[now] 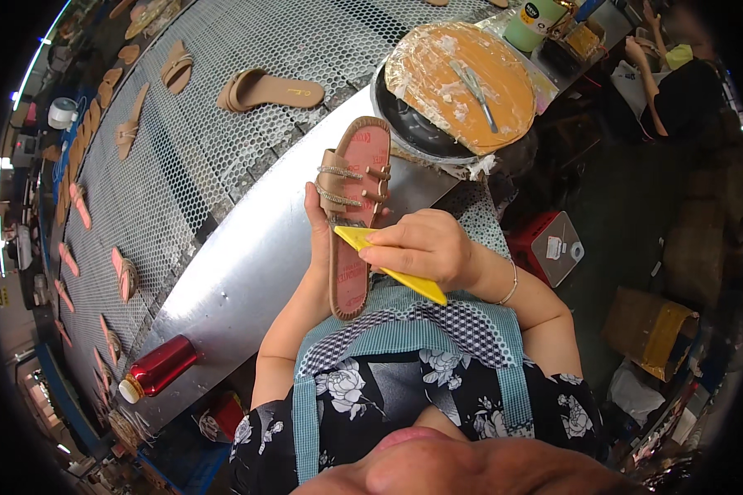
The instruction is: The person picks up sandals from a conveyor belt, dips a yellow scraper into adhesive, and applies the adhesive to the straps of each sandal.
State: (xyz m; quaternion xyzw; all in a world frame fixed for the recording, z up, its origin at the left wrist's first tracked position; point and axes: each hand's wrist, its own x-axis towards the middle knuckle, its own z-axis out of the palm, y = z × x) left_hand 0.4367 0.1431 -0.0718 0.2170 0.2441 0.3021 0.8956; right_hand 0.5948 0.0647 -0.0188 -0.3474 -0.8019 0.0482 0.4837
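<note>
My left hand [316, 221] grips a sandal [353, 276] from below and behind, its thumb along the left edge. The sandal is held upright, with a reddish-pink sole bed, a tan rim, and tan straps with sparkling bands. My right hand [429, 246] pinches a flat yellow plastic scraper [417, 286]. The scraper's upper left corner lies against the sandal's side, just below the straps. Whether it touches the sole bed there, I cannot tell. Most of my left fingers are hidden behind the sandal.
A smooth metal ledge [223, 285] borders a mesh conveyor [248, 49] bearing several sandals and soles. An orange-topped round pan [421, 91] holds a thin metal tool [475, 95]. A red bottle [163, 367] lies at left. Another person's arm [650, 91] shows at upper right.
</note>
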